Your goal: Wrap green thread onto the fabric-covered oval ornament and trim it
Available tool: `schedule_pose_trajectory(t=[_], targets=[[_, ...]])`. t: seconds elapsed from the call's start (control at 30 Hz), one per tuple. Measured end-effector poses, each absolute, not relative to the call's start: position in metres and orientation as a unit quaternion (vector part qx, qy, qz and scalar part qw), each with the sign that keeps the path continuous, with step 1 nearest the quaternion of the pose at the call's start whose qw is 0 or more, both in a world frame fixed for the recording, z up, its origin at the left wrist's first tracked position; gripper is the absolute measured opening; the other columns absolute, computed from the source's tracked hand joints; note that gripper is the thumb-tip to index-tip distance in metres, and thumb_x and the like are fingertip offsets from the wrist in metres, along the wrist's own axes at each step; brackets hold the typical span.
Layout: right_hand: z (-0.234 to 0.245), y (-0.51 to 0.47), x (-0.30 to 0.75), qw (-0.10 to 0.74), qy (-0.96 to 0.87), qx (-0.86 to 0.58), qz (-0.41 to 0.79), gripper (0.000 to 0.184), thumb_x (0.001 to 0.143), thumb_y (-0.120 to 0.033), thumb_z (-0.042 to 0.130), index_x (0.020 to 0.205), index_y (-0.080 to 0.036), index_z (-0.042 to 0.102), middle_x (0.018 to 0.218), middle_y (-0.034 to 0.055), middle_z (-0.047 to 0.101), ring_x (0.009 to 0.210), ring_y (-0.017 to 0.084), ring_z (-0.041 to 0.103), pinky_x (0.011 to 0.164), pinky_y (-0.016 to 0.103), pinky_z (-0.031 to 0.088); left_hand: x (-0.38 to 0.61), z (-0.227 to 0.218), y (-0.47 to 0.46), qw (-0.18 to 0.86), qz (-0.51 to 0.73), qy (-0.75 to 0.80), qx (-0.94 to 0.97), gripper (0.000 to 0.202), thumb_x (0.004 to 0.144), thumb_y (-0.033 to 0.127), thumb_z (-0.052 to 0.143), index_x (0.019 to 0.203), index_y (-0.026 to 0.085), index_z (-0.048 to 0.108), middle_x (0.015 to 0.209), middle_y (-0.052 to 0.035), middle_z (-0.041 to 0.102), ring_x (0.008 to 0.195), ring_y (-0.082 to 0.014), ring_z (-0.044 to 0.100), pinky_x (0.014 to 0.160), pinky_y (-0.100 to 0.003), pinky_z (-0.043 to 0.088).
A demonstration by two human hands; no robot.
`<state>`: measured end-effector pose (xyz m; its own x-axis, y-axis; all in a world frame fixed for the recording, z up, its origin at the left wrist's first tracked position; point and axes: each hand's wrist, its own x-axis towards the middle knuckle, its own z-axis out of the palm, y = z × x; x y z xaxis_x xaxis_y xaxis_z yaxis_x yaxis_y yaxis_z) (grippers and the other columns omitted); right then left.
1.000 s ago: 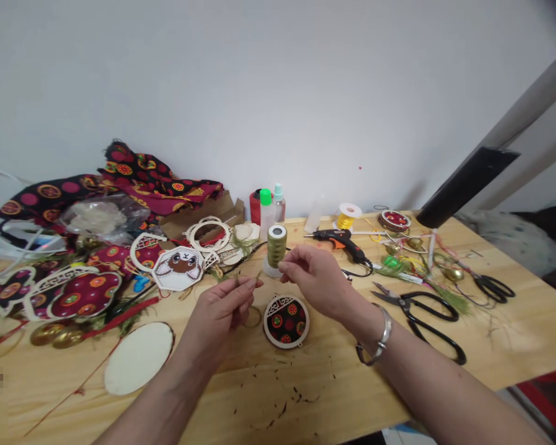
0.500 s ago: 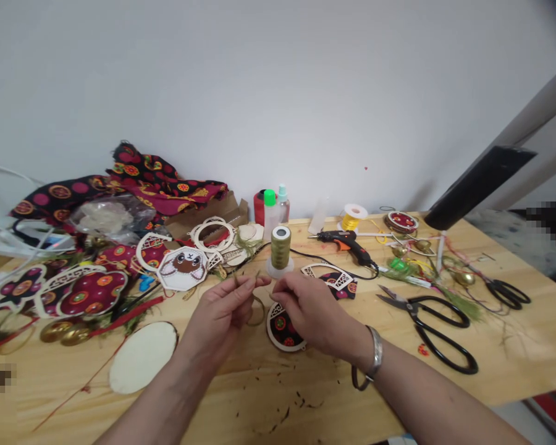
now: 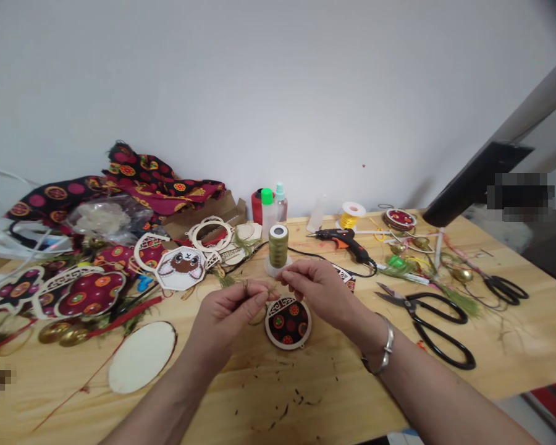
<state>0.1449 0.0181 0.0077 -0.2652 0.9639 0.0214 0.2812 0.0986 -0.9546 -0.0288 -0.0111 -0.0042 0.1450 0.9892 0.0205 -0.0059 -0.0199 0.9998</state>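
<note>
My left hand (image 3: 234, 315) is closed in a pinch on olive-green thread (image 3: 227, 281), whose loose ends stick out past the fingers and partly loop below them. Close beside it, the fingertips of my right hand (image 3: 322, 290) are pressed together on what looks like the same thread; the fine strand between the hands is hard to see. Under them on the table lies a round ornament (image 3: 290, 326) with a pale fretwork rim and dark floral fabric. Just behind the hands stands a spool of olive-green thread (image 3: 278, 250).
Large black-handled scissors (image 3: 417, 306) and smaller scissors (image 3: 507, 289) lie to the right. A glue gun (image 3: 345, 241) and a yellow thread spool (image 3: 351, 219) sit behind. At left are fabric (image 3: 167, 179), a sheep-face octagon (image 3: 181, 268) and a pale oval disc (image 3: 143, 357).
My right hand has moved up and right, baring the round ornament beneath. My left hand has turned slightly, and the thread ends now stick out to its upper left.
</note>
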Motion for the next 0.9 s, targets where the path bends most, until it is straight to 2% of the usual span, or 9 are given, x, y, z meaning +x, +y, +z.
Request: schedule_pose_trajectory(t=[0.13, 0.3, 0.43, 0.73, 0.9], targets=[[0.0129, 0.0163, 0.1446, 0.341, -0.539, -0.461, 0.617, 0.028, 0.076, -0.038, 0.06, 0.075, -0.011, 0.068, 0.057, -0.0021, 0.052, 0.048, 0.006, 0.04, 0.047, 0.02, 0.031, -0.0294, -0.0047, -0.011, 0.483, 0.433, 0.449, 0.615, 0.012, 0.08, 0.026, 0.061, 0.08, 0.02, 0.071, 0.082, -0.0023, 0.07, 0.078, -0.0157, 0.058, 0.069, -0.024, 0.044], [0.013, 0.0136, 0.1419, 0.362, -0.452, -0.43, 0.693, 0.03, 0.061, -0.039, 0.074, 0.068, -0.012, 0.064, 0.062, -0.0014, 0.055, 0.053, 0.006, 0.043, 0.048, 0.019, 0.032, -0.0275, -0.0033, -0.0116, 0.455, 0.413, 0.438, 0.656, 0.013, 0.081, 0.023, 0.058, 0.075, 0.018, 0.068, 0.075, -0.0013, 0.068, 0.072, -0.0147, 0.058, 0.069, -0.024, 0.044], [0.0102, 0.0145, 0.14, 0.393, -0.409, -0.427, 0.705, 0.029, 0.057, -0.036, 0.077, 0.066, -0.012, 0.063, 0.059, -0.0035, 0.052, 0.049, 0.004, 0.041, 0.046, 0.019, 0.03, -0.0243, -0.0001, -0.0126, 0.444, 0.405, 0.432, 0.673, 0.015, 0.08, 0.022, 0.057, 0.068, 0.017, 0.065, 0.068, -0.0014, 0.064, 0.066, -0.0141, 0.056, 0.064, -0.024, 0.044], [0.0093, 0.0166, 0.14, 0.437, -0.415, -0.423, 0.677, 0.028, 0.06, -0.035, 0.075, 0.069, -0.012, 0.063, 0.056, -0.0052, 0.049, 0.044, 0.003, 0.037, 0.043, 0.02, 0.025, -0.0236, -0.001, -0.0119, 0.456, 0.394, 0.432, 0.671, 0.017, 0.08, 0.024, 0.057, 0.066, 0.017, 0.063, 0.069, -0.0028, 0.063, 0.066, -0.0152, 0.055, 0.063, -0.025, 0.045], [0.0094, 0.0197, 0.1429, 0.467, -0.388, -0.41, 0.68, 0.027, 0.06, -0.034, 0.075, 0.071, -0.011, 0.065, 0.055, -0.0063, 0.045, 0.045, 0.002, 0.032, 0.044, 0.02, 0.023, -0.0232, -0.0034, -0.0116, 0.47, 0.387, 0.441, 0.659, 0.015, 0.08, 0.025, 0.058, 0.07, 0.018, 0.066, 0.076, -0.0043, 0.068, 0.072, -0.0174, 0.059, 0.068, -0.027, 0.046]])
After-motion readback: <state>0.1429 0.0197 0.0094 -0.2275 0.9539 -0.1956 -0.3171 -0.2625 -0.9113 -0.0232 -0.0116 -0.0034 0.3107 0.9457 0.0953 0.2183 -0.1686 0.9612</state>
